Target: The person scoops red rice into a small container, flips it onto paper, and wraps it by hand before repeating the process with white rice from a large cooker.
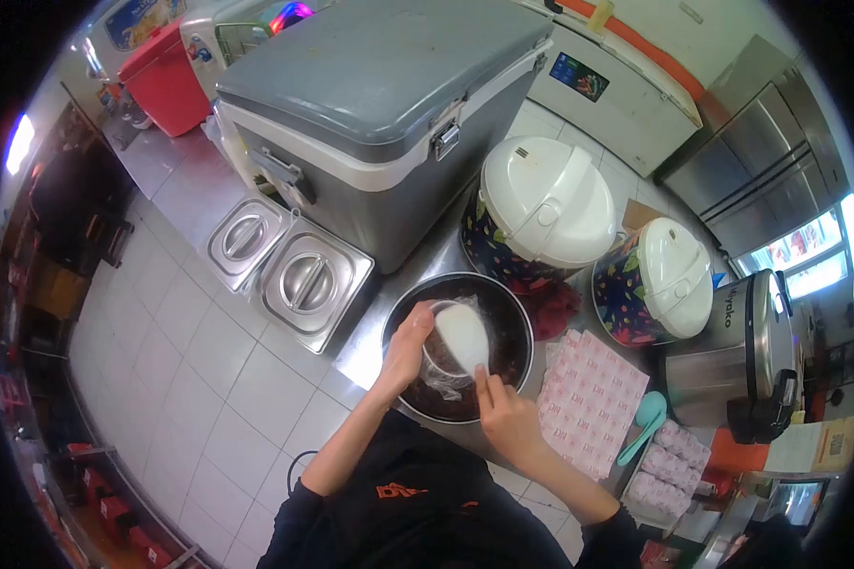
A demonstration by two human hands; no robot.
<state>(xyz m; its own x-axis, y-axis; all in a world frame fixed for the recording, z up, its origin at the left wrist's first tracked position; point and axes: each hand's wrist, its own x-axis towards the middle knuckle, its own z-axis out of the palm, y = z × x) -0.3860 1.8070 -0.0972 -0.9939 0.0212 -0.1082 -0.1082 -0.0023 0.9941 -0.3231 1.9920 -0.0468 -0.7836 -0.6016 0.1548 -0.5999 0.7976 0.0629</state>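
My left hand point(408, 349) is closed on the side of a small round bowl point(435, 355) with thin see-through plastic point(443, 384) around it. It is held over a large metal bowl point(530, 330) of dark brown food. From the right, my right hand point(510, 417) grips the handle of a white rice paddle point(461, 336). The paddle's broad blade lies over the small bowl and hides part of its inside.
A big grey cooler box point(380, 85) stands behind, beside two lidded steel pans point(313, 284). Two patterned pots with white lids point(550, 199) and a rice cooker point(716, 365) are to the right. Printed wrapping paper point(593, 403), a turquoise spoon point(649, 417) and wrapped packets point(669, 465) lie nearer.
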